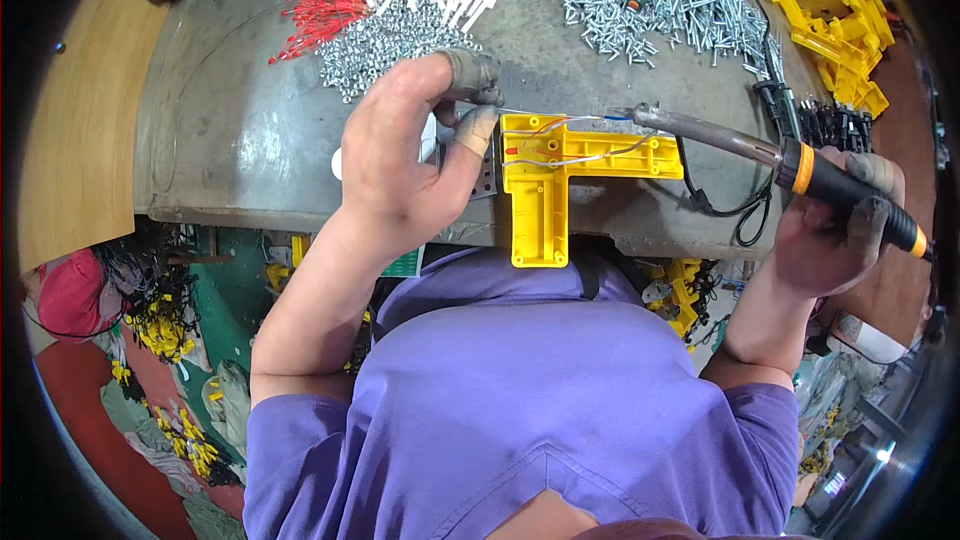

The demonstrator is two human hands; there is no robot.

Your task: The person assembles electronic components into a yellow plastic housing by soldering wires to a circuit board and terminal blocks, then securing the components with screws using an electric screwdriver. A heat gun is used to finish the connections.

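Table, left side: bare metal (225,130), a broad way in beside the left hand (400,155).
Table, far middle: a gap between the nut pile (375,48) and the screw pile (655,15).
Right approach: barred by the soldering iron (800,168), slanting from the right hand (820,250) toward the yellow housing's (540,215) wires (610,155).
Near right edge: looped black cable (703,204) in the way.
Far right corner: crowded by yellow parts (845,30).

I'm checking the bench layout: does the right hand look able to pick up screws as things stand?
Probably not: the right hand is holding the soldering iron and would likely need freeing first, though the screws lie mostly uncovered.
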